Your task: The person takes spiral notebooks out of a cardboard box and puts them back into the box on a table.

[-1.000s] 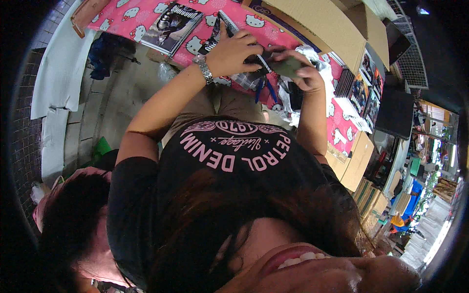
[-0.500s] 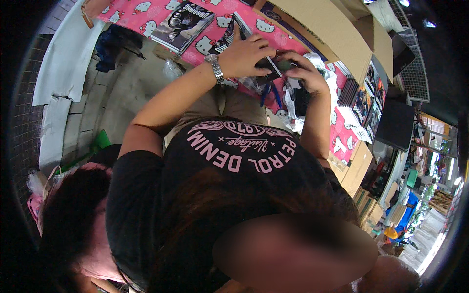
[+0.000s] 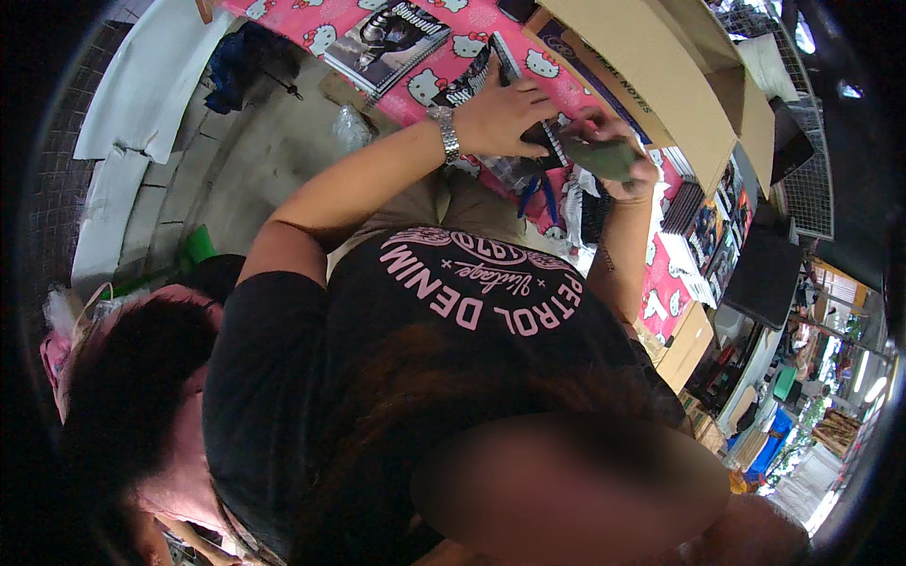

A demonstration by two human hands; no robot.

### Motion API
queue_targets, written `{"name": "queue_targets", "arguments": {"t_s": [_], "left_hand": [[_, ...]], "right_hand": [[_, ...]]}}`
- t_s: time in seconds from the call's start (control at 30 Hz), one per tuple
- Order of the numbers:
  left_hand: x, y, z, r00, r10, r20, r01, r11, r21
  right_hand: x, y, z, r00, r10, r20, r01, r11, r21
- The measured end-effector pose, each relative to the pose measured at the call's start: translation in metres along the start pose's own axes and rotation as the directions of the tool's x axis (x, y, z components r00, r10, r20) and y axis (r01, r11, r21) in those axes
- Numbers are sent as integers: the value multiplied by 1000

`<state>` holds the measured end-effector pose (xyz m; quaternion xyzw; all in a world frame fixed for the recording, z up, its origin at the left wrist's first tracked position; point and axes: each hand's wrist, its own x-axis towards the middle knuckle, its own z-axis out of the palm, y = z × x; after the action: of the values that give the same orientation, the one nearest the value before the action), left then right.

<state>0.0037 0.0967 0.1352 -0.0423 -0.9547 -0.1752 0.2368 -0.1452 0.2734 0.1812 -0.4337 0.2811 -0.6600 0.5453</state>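
Note:
My left hand (image 3: 505, 115) lies with fingers spread across a spiral notebook (image 3: 467, 90) with a black and grey cover, which it partly hides. In my right hand (image 3: 639, 174), just beyond the notebook's right end, is a dark green pad (image 3: 607, 158); its kind is unclear, and the fingers are blurred by motion. Below the notebook, at the table's near edge, lies a tool with blue handles (image 3: 538, 196), beside crumpled clear plastic (image 3: 508, 172). Another spiral notebook (image 3: 392, 47) with a grey picture cover lies to the left.
A pink patterned cloth (image 3: 300, 21) covers the table. An opened cardboard box (image 3: 651, 57) stands at the far right side. Stacked notebooks (image 3: 700, 212) lie at the right. A person in pink (image 3: 175, 415) is close at my left.
My right hand has moved right, away from my left hand, and the green pad now shows plainly in it. My left hand stays on the notebook. The whole view has shifted slightly.

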Motion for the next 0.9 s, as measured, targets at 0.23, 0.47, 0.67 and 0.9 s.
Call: {"name": "queue_targets", "arguments": {"t_s": [0.23, 0.47, 0.67, 0.9], "left_hand": [[3, 0, -6, 994, -49, 102, 55, 997, -55], [8, -36, -27, 986, -96, 138, 90, 995, 46], [10, -41, -24, 995, -71, 77, 71, 997, 2], [8, -37, -12, 998, -59, -7, 59, 997, -49]], "right_hand": [[6, -3, -9, 948, 217, -233, -312, 781, -541], [24, -4, -7, 966, 169, -196, -236, 884, -403], [38, -2, -8, 923, 247, -296, -380, 706, -597], [32, 3, -16, 947, 203, -248, -309, 784, -539]]}}
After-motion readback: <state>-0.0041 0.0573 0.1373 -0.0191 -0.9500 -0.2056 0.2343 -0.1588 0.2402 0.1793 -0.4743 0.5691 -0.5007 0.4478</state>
